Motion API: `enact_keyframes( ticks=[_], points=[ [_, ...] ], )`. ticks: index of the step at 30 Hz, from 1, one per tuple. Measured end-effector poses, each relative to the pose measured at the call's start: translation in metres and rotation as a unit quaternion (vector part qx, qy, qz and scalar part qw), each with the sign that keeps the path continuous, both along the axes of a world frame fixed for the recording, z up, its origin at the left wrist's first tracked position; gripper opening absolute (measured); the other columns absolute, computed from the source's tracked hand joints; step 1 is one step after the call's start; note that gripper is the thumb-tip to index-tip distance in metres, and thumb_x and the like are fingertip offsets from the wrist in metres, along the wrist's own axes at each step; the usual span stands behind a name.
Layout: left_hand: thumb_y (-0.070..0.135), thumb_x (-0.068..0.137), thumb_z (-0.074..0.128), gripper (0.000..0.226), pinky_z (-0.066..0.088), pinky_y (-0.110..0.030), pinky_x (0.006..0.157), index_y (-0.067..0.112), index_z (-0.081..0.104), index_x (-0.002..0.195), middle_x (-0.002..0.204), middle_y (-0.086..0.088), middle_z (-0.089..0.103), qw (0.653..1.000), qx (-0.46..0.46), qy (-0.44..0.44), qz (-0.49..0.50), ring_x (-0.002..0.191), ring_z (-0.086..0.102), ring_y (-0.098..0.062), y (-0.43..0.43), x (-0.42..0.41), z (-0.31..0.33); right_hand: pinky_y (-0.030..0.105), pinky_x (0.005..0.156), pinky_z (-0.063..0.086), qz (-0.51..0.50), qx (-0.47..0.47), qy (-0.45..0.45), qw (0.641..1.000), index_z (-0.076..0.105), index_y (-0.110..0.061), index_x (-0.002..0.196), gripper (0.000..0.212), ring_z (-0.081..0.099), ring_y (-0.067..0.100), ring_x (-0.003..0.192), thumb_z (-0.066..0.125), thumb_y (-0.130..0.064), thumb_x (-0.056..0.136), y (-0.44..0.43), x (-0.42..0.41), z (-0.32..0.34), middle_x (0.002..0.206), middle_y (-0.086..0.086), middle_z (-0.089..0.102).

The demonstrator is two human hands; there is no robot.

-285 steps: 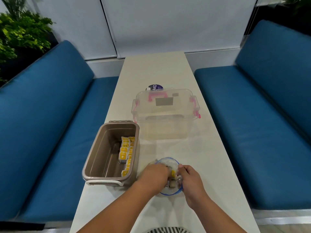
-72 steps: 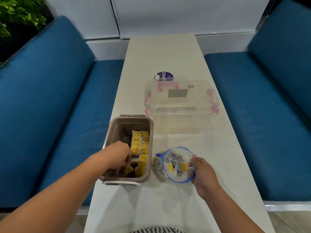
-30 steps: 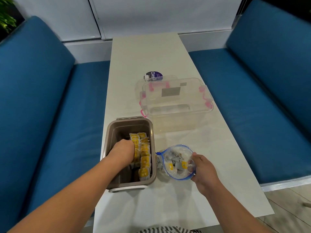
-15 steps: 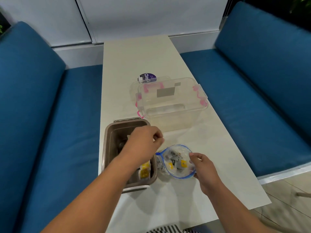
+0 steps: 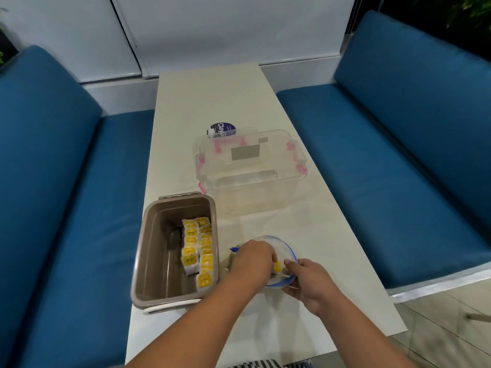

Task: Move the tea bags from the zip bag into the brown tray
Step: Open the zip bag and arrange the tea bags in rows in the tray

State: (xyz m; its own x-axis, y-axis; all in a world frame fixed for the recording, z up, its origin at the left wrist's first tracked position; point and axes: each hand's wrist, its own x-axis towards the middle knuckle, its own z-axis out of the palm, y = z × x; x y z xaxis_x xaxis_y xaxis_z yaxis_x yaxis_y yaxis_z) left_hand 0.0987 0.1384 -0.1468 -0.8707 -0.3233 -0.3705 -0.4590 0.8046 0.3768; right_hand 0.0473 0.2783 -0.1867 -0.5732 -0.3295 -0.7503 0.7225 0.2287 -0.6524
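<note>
The brown tray (image 5: 148, 258) sits at the table's left edge with several yellow-labelled tea bags (image 5: 198, 251) lined up along its right side. Right of it lies the clear zip bag (image 5: 281, 248) with a blue rim, its mouth open upward. My left hand (image 5: 252, 264) reaches into the bag's mouth, fingers curled down over a yellow tea bag (image 5: 278, 266); whether it grips the tea bag is hidden. My right hand (image 5: 308, 282) pinches the bag's near right rim.
A clear lidded storage box (image 5: 249, 168) with pink latches stands behind the bag, a purple-topped jar (image 5: 221, 130) behind it. Blue cushioned benches (image 5: 372, 168) flank the narrow white table (image 5: 212, 96). The table's near right corner drops to a tiled floor.
My left hand has left the brown tray and moved right into the zip bag's mouth. My right hand stays on the bag's rim. The camera view has shifted.
</note>
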Motion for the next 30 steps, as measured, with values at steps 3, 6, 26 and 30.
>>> enact_keyframes(
  ticks=[3, 6, 26, 30],
  points=[
    [0.017, 0.09, 0.059, 0.02, 0.048, -0.028, 0.073, 0.022, 0.074, 0.103, 0.1, -0.003, 0.071, 0.999, -0.034, -0.017, 0.017, 0.096, 0.065, -0.025, 0.008, 0.001, -0.015, 0.042, 0.074, 0.058, -0.034, -0.045, -0.025, 0.998, 0.064, 0.003, 0.093, 0.008, 0.071, 0.034, 0.084, 0.062, -0.003, 0.099, 0.007, -0.01, -0.003, 0.093, 0.023, 0.073],
    [0.023, 0.085, 0.06, 0.013, 0.04, -0.027, 0.064, 0.019, 0.071, 0.092, 0.09, -0.003, 0.071, 0.997, -0.057, 0.007, 0.048, 0.086, 0.064, -0.025, 0.016, -0.003, -0.021, 0.042, 0.077, 0.06, -0.081, -0.082, -0.047, 0.992, 0.062, 0.011, 0.103, 0.009, 0.07, 0.036, 0.089, 0.058, 0.004, 0.099, 0.011, -0.02, -0.009, 0.099, 0.028, 0.072],
    [0.026, 0.089, 0.059, 0.016, 0.045, -0.031, 0.073, 0.025, 0.067, 0.102, 0.103, -0.001, 0.069, 0.994, -0.081, -0.066, 0.014, 0.094, 0.064, -0.027, 0.029, -0.023, -0.03, 0.057, 0.1, 0.051, -0.015, -0.062, -0.072, 0.995, 0.058, 0.002, 0.11, 0.015, 0.065, 0.038, 0.099, 0.047, -0.007, 0.105, 0.009, -0.043, -0.015, 0.11, 0.026, 0.067],
    [0.028, 0.087, 0.062, 0.013, 0.042, -0.026, 0.069, 0.022, 0.072, 0.093, 0.095, -0.001, 0.072, 0.999, -0.019, -0.028, 0.041, 0.089, 0.064, -0.023, 0.026, -0.021, -0.023, 0.051, 0.089, 0.054, 0.008, -0.056, -0.059, 0.997, 0.059, 0.001, 0.105, 0.014, 0.067, 0.037, 0.093, 0.047, -0.006, 0.106, 0.01, -0.045, -0.015, 0.105, 0.025, 0.068]
  ],
)
